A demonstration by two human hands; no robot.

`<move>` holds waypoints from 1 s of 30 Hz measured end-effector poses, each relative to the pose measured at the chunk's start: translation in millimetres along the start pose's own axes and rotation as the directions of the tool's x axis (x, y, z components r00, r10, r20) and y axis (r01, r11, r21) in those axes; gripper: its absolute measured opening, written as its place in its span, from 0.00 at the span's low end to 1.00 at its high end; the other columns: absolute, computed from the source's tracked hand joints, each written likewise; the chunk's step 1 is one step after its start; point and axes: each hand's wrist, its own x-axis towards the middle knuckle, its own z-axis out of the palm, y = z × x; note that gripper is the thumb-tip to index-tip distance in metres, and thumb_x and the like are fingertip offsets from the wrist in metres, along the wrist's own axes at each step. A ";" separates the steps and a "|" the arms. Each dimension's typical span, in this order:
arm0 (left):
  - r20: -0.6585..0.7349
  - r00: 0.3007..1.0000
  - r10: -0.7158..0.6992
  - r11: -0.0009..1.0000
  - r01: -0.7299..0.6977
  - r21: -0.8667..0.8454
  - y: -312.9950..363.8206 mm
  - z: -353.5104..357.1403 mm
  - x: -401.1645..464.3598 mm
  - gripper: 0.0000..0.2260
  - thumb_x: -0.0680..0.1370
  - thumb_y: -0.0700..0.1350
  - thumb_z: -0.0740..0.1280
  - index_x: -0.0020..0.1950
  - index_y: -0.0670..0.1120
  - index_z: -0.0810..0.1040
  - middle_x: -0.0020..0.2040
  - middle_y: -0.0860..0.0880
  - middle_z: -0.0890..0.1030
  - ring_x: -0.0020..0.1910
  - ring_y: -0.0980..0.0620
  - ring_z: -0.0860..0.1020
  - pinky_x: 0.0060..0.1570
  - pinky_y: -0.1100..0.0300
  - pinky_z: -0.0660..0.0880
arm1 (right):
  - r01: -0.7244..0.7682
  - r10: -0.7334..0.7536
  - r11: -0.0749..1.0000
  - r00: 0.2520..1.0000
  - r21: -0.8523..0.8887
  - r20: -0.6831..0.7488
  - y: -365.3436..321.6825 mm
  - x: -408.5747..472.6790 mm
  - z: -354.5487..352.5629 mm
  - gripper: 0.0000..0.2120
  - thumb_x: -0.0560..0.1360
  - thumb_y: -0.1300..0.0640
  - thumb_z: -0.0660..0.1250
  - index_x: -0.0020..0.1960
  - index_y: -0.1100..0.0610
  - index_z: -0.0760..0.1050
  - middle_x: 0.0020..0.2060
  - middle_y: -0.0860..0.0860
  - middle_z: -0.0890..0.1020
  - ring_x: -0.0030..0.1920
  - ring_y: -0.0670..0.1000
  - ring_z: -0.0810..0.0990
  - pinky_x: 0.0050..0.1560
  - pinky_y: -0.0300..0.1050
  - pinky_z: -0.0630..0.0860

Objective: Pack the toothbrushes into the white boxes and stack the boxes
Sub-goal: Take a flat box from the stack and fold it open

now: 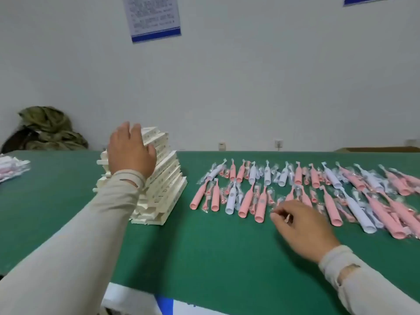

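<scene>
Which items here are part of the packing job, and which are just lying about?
Job:
- stack of white boxes, left hand resting on it
- pink and white toothbrushes, right hand reaching among them

Lying about:
- green cloth bundle
- plastic wrappers at the table's left edge
- wall notice

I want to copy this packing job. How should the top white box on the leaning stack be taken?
Grip the top white box across its long narrow sides, coming from above. It lies flat, and the stack of boxes leans, so lift straight up. The left hand is already there.
</scene>
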 end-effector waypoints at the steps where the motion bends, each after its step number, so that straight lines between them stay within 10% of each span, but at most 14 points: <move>1: 0.027 0.998 -0.056 0.994 0.053 0.091 -10.9 -1.0 11.1 0.26 0.79 0.50 0.63 0.76 0.43 0.64 0.76 0.38 0.63 0.74 0.37 0.62 0.72 0.43 0.60 | 0.015 -0.014 1.000 0.999 -0.009 0.050 -7.7 -0.7 7.3 0.04 0.79 0.45 0.64 0.46 0.40 0.75 0.42 0.36 0.77 0.44 0.34 0.72 0.44 0.39 0.70; 6: 0.247 0.914 -0.321 0.884 0.196 0.425 -45.3 5.4 51.5 0.28 0.79 0.65 0.55 0.75 0.52 0.66 0.72 0.38 0.70 0.71 0.37 0.67 0.72 0.41 0.60 | 0.024 -0.023 1.000 0.995 -0.010 0.093 -20.7 -5.8 33.5 0.05 0.79 0.43 0.63 0.45 0.41 0.75 0.40 0.36 0.77 0.42 0.35 0.72 0.41 0.29 0.63; 13: 0.213 0.917 -0.338 0.929 0.289 0.231 -49.2 15.6 59.1 0.20 0.77 0.61 0.62 0.62 0.51 0.76 0.55 0.39 0.80 0.55 0.36 0.78 0.63 0.42 0.70 | -0.035 0.034 0.999 0.999 0.020 0.018 -7.0 1.3 29.2 0.06 0.78 0.44 0.64 0.48 0.44 0.78 0.42 0.38 0.79 0.44 0.39 0.74 0.46 0.39 0.72; 19: -0.073 0.995 -0.074 0.813 0.017 -0.583 40.7 -4.4 9.3 0.26 0.73 0.64 0.69 0.65 0.53 0.71 0.60 0.53 0.77 0.54 0.57 0.75 0.52 0.63 0.74 | -0.092 0.118 0.966 0.988 0.242 -0.097 11.0 9.8 14.5 0.02 0.78 0.49 0.68 0.47 0.45 0.79 0.40 0.39 0.80 0.41 0.39 0.76 0.42 0.32 0.70; 25: 0.191 0.933 0.304 0.501 0.014 -0.865 195.1 56.6 -135.4 0.28 0.74 0.52 0.74 0.72 0.53 0.70 0.58 0.69 0.70 0.57 0.73 0.70 0.55 0.77 0.67 | -0.263 0.265 0.328 0.947 0.907 0.179 32.8 24.3 0.4 0.20 0.77 0.45 0.64 0.57 0.60 0.80 0.47 0.59 0.86 0.43 0.53 0.84 0.43 0.48 0.82; 30: 0.330 0.851 0.408 0.521 0.080 -0.850 236.2 101.0 -182.6 0.30 0.72 0.55 0.73 0.73 0.53 0.69 0.62 0.58 0.74 0.61 0.63 0.71 0.63 0.65 0.68 | -0.178 0.378 0.248 0.923 0.952 0.074 54.6 30.6 16.5 0.09 0.83 0.55 0.61 0.58 0.52 0.79 0.53 0.48 0.86 0.56 0.51 0.84 0.53 0.46 0.81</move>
